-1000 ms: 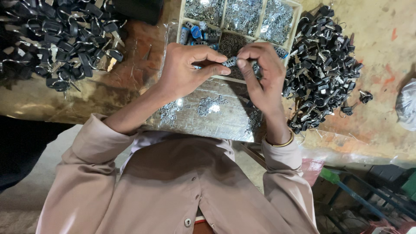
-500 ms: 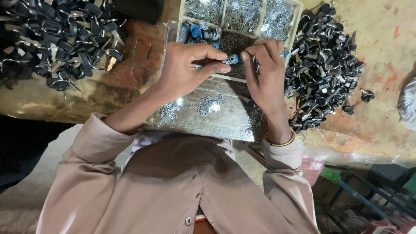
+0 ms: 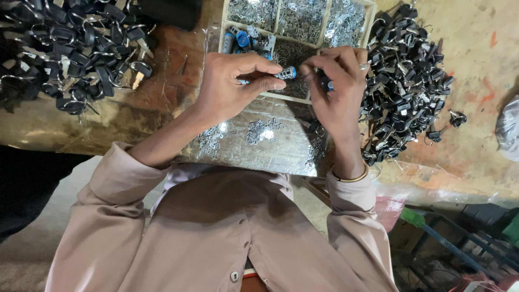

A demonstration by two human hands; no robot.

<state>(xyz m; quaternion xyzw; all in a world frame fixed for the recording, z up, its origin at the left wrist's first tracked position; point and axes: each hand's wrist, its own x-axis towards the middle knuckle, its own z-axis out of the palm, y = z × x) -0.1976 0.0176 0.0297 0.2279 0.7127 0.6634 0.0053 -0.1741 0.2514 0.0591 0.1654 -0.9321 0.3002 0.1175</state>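
My left hand (image 3: 232,81) pinches a small silver cylinder with a blue end (image 3: 286,72) between thumb and forefinger. My right hand (image 3: 338,89) is curled just to its right, fingertips at the cylinder's end, with another blue-tipped piece (image 3: 328,85) tucked in its fingers. Both hands hover over the near edge of a pale divided tray (image 3: 303,98) that holds small metal parts and more blue-capped cylinders (image 3: 246,39).
A heap of black-headed keys on rings (image 3: 405,81) lies right of the tray, and a second heap (image 3: 70,48) at far left. Shiny foil sheet (image 3: 259,140) with scattered small metal bits covers the bench edge. A white bag (image 3: 508,130) sits far right.
The hands have shifted slightly and the cylinder has been turned between them; the right fingers have closed in on its end.
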